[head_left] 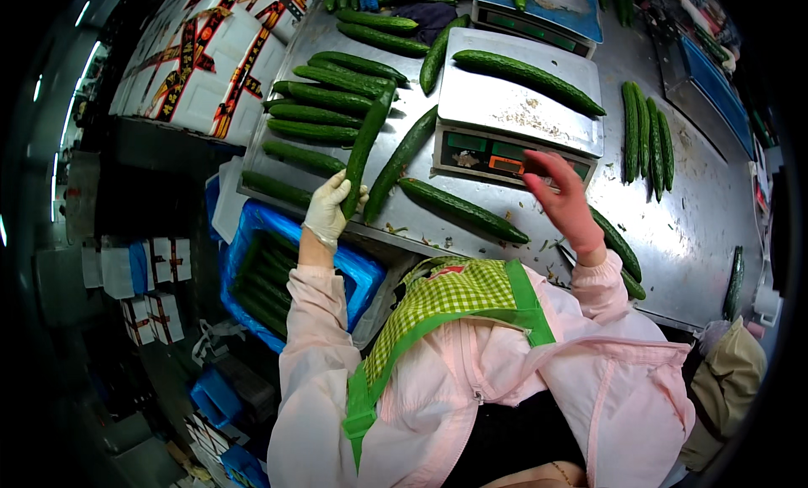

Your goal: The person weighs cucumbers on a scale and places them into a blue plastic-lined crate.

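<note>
My left hand [326, 209], in a whitish glove, grips the lower end of a long green cucumber [367, 147], which points up and away over the metal table. In a coral-pink glove, my right hand [562, 204] is raised at the front edge of a scale [459, 114], fingers curved and apart with nothing between them. One cucumber [530, 80] lies across the scale's plate. Left of the held one, several cucumbers [316, 115] lie in a row. Two more, a slanted cucumber [401, 164] and a nearer cucumber [463, 210], rest between my hands.
A blue-lined crate [370, 279] with cucumbers inside stands below the table's left edge. White taped boxes [177, 59] are stacked at the far left. Further right lie several cucumbers [644, 139] in a group. Another scale [539, 13] stands behind; a person's arm [692, 13] shows far right.
</note>
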`<state>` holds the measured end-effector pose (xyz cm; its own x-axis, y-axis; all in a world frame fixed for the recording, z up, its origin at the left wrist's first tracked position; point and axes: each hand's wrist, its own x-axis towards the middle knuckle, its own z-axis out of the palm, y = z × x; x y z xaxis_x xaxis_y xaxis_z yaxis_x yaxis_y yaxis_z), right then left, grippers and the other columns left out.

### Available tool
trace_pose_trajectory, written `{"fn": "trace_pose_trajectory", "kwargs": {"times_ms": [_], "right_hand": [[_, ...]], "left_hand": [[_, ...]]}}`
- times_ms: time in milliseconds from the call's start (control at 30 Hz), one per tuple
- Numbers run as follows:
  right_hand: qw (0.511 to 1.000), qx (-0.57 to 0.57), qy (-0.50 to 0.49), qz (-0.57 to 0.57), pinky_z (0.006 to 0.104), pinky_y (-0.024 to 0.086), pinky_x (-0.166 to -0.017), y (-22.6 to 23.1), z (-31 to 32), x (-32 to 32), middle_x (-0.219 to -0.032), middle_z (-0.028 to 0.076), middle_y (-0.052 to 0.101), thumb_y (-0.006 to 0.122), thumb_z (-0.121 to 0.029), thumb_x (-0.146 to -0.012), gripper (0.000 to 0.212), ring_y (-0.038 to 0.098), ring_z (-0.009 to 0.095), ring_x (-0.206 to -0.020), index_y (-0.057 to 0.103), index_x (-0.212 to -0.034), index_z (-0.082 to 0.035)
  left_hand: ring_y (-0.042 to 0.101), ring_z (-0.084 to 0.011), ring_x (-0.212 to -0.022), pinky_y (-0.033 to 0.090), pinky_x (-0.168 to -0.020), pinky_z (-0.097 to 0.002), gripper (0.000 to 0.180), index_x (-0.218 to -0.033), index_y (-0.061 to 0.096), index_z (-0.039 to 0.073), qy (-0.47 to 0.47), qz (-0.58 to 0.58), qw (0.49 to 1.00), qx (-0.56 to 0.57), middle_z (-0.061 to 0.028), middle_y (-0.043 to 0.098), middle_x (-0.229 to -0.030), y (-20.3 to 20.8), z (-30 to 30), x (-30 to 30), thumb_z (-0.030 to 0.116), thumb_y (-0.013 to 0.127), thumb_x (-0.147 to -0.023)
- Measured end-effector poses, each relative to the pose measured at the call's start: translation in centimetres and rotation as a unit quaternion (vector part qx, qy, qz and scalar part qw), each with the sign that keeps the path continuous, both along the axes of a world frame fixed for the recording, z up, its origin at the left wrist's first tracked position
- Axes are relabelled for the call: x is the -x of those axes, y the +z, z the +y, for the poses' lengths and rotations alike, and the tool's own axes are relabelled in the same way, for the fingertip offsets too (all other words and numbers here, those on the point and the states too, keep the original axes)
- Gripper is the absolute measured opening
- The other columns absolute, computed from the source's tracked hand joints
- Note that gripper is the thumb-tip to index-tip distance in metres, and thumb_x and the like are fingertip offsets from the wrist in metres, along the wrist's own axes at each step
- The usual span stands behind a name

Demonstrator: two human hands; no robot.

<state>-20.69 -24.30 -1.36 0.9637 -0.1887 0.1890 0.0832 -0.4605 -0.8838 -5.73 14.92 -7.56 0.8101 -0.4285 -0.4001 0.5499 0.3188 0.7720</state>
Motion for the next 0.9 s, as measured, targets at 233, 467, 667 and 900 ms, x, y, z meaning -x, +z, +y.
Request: {"fn": "trace_pose_trajectory", "kwargs": {"times_ms": [233, 467, 667, 900], "right_hand": [[0.902, 0.356, 0.119, -0.214, 0.0461, 0.039, -0.1, 7.0, 5.7, -5.6, -0.124, 0.009, 0.055, 0.081, -0.017, -0.065, 0.067, 0.051, 0.03, -0.115, 0.055, -0.127, -0.011], [0.876, 0.448, 0.141, -0.11, 0.0424, 0.045, -0.079, 3.6, 2.2, -6.0, -0.102, 0.006, 0.061, 0.076, -0.02, -0.072, 0.054, 0.058, 0.026, -0.093, 0.056, -0.123, -0.014], [0.907, 0.407, 0.046, -0.097, 0.042, 0.044, -0.081, 1.5, -2.6, -6.1, -0.105, 0.011, 0.057, 0.076, -0.017, -0.074, 0.05, 0.055, 0.03, -0.096, 0.058, -0.12, -0.012], [0.843, 0.517, -0.134, -0.066, 0.0431, 0.041, -0.078, -0.2, -7.0, -8.7, -0.099, 0.001, 0.058, 0.076, -0.029, -0.074, 0.047, 0.055, 0.024, -0.095, 0.06, -0.118, -0.02]], "left_hand": [[0.063, -0.0199, -0.09, 0.053, -0.079, -0.0312, 0.044, -0.131, 0.048, -0.005, -0.123, -0.048, 0.989, 0.06, -0.0153, 0.061, -0.111, 3.7, -3.8, 1.4, 0.012, 0.061, -0.093], [0.062, -0.0135, -0.092, 0.049, -0.085, -0.0248, 0.041, -0.13, 0.053, -0.005, -0.265, -0.218, 0.927, -0.151, -0.0098, 0.063, -0.112, 7.5, -12.2, 1.7, 0.004, 0.058, -0.091], [0.058, -0.0207, -0.107, 0.047, -0.095, -0.0323, 0.064, -0.14, 0.045, 0.002, -0.055, -0.469, 0.841, -0.264, -0.0107, 0.06, -0.118, 5.7, -15.4, -0.2, 0.005, 0.073, -0.082], [0.058, -0.0184, -0.11, 0.046, -0.096, -0.0314, 0.049, -0.132, 0.053, 0.001, -0.066, -0.276, 0.931, -0.23, -0.0122, 0.061, -0.121, 1.5, -16.5, 0.5, 0.01, 0.069, -0.087]]}}
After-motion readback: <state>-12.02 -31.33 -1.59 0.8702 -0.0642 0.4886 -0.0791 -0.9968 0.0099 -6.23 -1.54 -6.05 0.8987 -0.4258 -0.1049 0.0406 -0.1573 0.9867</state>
